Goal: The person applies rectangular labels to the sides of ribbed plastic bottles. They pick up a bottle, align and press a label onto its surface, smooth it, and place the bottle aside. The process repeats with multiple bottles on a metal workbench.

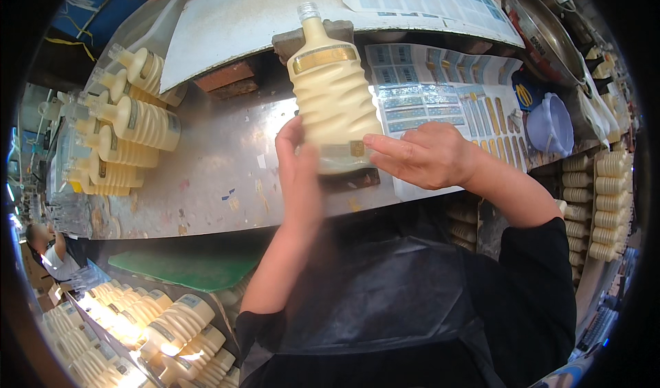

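A cream glass bottle [333, 106] with wavy ridges and a clear threaded neck lies tilted before me, its neck end on a dark grey block [287, 43]. It bears a gold label [324, 58] at its shoulder and a small gold-brown patch [357, 148] on the band near its base. My left hand [299, 171], partly blurred, grips the bottle's lower left side, thumb in front. My right hand [423, 156] reaches in from the right, two outstretched fingers touching the bottle beside the patch while the others curl; I see nothing held in it.
Similar bottles [148, 123] are stacked at the table's left, with more [179, 323] at lower left and on racks [610, 206] at right. Label sheets [419, 106] lie right of the bottle. A lavender bucket [551, 125] and a metal pan [540, 27] stand further right.
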Action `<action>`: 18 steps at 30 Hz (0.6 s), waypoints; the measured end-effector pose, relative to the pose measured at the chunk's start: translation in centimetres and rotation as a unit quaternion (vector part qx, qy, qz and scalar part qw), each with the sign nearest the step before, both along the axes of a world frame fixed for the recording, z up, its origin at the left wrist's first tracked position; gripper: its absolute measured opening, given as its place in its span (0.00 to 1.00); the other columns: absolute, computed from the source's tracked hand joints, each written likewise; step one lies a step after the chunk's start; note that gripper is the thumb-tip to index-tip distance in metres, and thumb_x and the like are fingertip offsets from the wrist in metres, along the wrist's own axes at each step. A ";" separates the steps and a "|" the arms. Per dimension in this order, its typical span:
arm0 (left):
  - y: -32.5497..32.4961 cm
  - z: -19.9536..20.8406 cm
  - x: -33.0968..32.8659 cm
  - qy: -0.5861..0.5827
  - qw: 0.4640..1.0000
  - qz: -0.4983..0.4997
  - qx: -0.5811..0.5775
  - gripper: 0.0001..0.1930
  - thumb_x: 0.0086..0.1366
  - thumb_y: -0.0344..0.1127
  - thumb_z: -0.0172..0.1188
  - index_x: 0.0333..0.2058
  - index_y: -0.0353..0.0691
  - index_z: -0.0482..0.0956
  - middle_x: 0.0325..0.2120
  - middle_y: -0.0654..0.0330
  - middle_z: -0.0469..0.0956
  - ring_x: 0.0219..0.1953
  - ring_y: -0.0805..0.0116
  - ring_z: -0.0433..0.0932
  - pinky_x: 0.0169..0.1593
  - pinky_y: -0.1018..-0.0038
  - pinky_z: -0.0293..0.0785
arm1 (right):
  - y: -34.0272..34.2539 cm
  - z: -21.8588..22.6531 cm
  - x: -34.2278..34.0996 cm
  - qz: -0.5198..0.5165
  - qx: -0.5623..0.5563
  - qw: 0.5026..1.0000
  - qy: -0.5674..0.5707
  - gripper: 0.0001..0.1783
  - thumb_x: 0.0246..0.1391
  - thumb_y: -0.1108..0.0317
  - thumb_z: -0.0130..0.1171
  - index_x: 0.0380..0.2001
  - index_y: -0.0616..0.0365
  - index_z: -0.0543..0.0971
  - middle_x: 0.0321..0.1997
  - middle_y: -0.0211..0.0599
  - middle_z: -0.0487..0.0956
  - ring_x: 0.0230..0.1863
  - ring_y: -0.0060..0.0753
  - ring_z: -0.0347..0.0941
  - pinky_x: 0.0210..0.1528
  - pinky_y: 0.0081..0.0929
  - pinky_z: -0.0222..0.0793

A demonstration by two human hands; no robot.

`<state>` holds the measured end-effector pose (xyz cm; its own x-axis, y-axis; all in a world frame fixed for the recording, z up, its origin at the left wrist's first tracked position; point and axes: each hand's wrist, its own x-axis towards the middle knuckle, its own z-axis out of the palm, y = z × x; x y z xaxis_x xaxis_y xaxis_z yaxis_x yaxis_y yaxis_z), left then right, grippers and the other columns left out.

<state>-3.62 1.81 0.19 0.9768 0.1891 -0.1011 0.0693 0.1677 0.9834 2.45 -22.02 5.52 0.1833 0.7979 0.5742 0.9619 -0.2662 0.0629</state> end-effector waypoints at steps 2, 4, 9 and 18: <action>-0.2 0.4 0.2 0.023 0.997 -0.003 0.069 0.33 0.69 0.38 0.61 0.67 0.33 0.59 0.67 0.46 0.63 0.70 0.55 0.61 0.72 0.59 0.59 | -0.2 -0.2 0.1 -0.013 -0.016 1.000 -0.010 0.27 0.47 0.71 0.73 0.53 0.57 0.81 0.34 0.28 0.82 0.17 0.22 0.70 0.19 0.23 0.64; -0.3 0.6 0.1 0.016 0.991 -0.015 0.135 0.32 0.69 0.38 0.60 0.67 0.33 0.60 0.66 0.46 0.64 0.70 0.55 0.61 0.72 0.60 0.59 | -0.3 -0.5 0.1 -0.035 -0.006 0.999 -0.006 0.20 0.46 0.70 0.69 0.46 0.55 0.84 0.48 0.28 0.81 0.22 0.19 0.71 0.22 0.21 0.67; 0.3 0.7 -0.2 0.004 1.000 -0.006 -0.004 0.35 0.66 0.36 0.64 0.67 0.33 0.59 0.66 0.46 0.64 0.69 0.55 0.63 0.71 0.60 0.61 | 0.1 -1.7 0.1 -0.015 0.027 1.000 -0.007 0.31 0.48 0.70 0.75 0.57 0.58 0.80 0.23 0.26 0.78 0.16 0.26 0.70 0.18 0.26 0.62; -0.2 1.0 0.3 0.038 0.995 -0.025 0.087 0.40 0.61 0.36 0.69 0.67 0.32 0.59 0.65 0.47 0.65 0.70 0.55 0.62 0.72 0.61 0.59 | 0.0 -2.0 -0.7 -0.074 0.091 0.984 0.133 0.17 0.48 0.69 0.71 0.44 0.53 0.87 0.44 0.28 0.83 0.22 0.24 0.74 0.21 0.26 0.68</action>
